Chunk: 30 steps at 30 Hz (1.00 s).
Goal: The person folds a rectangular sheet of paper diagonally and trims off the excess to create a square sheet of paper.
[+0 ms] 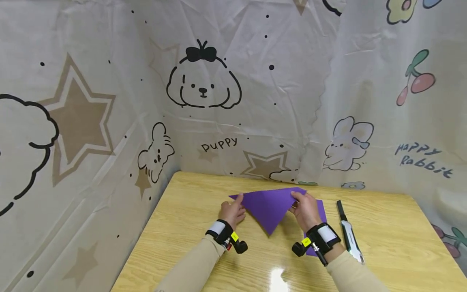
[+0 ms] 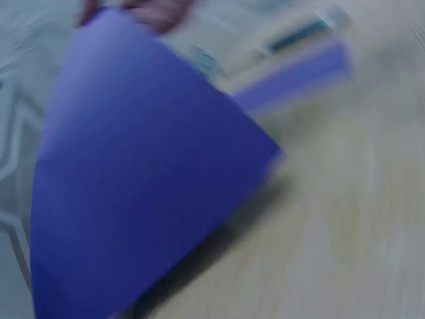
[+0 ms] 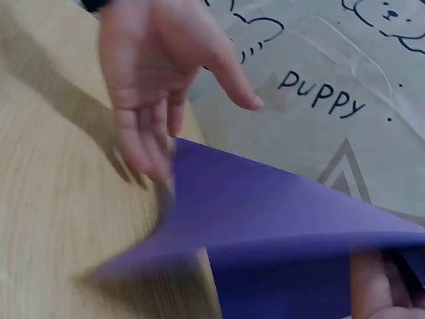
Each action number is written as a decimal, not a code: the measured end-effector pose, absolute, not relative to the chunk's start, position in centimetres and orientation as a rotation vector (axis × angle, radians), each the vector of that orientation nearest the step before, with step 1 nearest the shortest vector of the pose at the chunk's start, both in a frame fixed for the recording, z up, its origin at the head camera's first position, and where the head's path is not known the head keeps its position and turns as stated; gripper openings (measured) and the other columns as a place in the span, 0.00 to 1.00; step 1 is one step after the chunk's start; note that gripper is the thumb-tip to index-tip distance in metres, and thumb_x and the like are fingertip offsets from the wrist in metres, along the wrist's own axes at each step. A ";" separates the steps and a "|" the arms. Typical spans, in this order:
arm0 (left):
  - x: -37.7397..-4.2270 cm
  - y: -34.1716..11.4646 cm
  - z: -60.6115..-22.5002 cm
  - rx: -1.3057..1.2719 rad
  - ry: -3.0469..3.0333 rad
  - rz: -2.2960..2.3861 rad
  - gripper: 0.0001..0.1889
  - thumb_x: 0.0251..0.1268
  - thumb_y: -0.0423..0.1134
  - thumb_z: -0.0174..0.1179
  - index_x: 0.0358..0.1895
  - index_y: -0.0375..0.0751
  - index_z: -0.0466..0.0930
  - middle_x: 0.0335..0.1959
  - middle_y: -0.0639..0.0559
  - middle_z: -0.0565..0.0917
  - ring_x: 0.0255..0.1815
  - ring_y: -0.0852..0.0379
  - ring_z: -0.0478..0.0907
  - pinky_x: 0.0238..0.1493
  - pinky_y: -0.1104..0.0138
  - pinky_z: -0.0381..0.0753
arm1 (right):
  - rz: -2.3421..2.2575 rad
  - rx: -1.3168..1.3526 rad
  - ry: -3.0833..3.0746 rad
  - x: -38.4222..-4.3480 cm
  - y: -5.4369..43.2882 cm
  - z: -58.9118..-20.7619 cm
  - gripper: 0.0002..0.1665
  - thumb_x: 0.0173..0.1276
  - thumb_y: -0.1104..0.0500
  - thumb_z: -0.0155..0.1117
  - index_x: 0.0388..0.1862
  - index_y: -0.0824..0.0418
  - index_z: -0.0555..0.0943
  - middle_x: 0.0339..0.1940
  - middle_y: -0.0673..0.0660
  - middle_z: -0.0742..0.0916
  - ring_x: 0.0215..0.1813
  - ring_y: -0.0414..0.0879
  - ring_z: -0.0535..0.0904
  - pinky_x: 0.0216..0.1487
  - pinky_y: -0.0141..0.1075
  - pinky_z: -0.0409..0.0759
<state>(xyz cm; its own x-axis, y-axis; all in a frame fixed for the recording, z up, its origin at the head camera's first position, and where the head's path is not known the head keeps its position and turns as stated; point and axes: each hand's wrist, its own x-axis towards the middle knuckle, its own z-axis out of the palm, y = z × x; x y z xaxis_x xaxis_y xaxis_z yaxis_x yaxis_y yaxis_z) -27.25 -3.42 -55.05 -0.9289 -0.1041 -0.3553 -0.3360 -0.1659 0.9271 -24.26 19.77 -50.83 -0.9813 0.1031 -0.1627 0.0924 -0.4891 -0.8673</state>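
A sheet of purple paper, folded into a triangle, is held up over the table with one corner pointing toward me. Near its right end, my right hand pinches the upper edge, thumb on top and fingers behind. By the left corner is my left hand. In the right wrist view that left hand has its thumb spread away and its fingers loosely extended right at the paper's edge, pinching nothing. The folded paper fills much of the blurred left wrist view, with the right hand's fingers at its top.
Another piece of purple paper lies on the wooden table, partly hidden by my right hand and wrist. A utility knife with a dark blade end lies to its right. A printed cloth hangs behind and left.
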 end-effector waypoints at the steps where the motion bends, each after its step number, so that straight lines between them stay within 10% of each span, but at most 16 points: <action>1: -27.5 -3.5 -55.0 -0.538 1.805 2.317 0.55 0.64 0.55 0.63 0.74 0.24 0.34 0.57 0.23 0.72 0.58 0.33 0.74 0.58 0.49 0.75 | 2.705 -0.276 -1.578 -24.1 19.7 -50.9 0.12 0.73 0.67 0.48 0.28 0.63 0.75 0.24 0.52 0.81 0.28 0.43 0.80 0.38 0.38 0.82; 9: -29.3 -4.2 -55.0 -0.554 1.449 2.441 0.42 0.64 0.53 0.64 0.69 0.25 0.58 0.65 0.29 0.70 0.66 0.36 0.68 0.64 0.45 0.67 | 2.772 -0.004 -1.611 -22.8 19.8 -51.5 0.17 0.71 0.70 0.46 0.22 0.62 0.75 0.22 0.52 0.81 0.28 0.44 0.82 0.38 0.39 0.83; 19: -31.3 -4.5 -54.8 -0.524 1.492 2.544 0.16 0.60 0.43 0.69 0.40 0.36 0.75 0.48 0.49 0.77 0.48 0.57 0.73 0.52 0.67 0.73 | 2.456 0.240 -1.976 -20.8 21.4 -52.8 0.14 0.65 0.74 0.52 0.20 0.62 0.72 0.21 0.50 0.80 0.30 0.42 0.83 0.43 0.47 0.84; 25: -31.3 -4.4 -54.5 -0.444 1.829 2.361 0.11 0.59 0.40 0.68 0.35 0.35 0.80 0.38 0.50 0.81 0.40 0.56 0.76 0.48 0.64 0.76 | 2.140 -0.093 -2.132 -20.4 22.9 -53.3 0.29 0.77 0.52 0.50 0.16 0.68 0.71 0.23 0.61 0.85 0.29 0.55 0.86 0.40 0.55 0.83; 30: -31.3 -4.4 -54.7 -0.277 2.066 2.143 0.13 0.63 0.41 0.66 0.41 0.33 0.80 0.37 0.47 0.82 0.36 0.54 0.78 0.40 0.62 0.80 | 1.439 -0.277 -2.503 -21.1 24.2 -53.8 0.29 0.75 0.44 0.51 0.24 0.64 0.78 0.29 0.60 0.86 0.30 0.50 0.83 0.34 0.41 0.81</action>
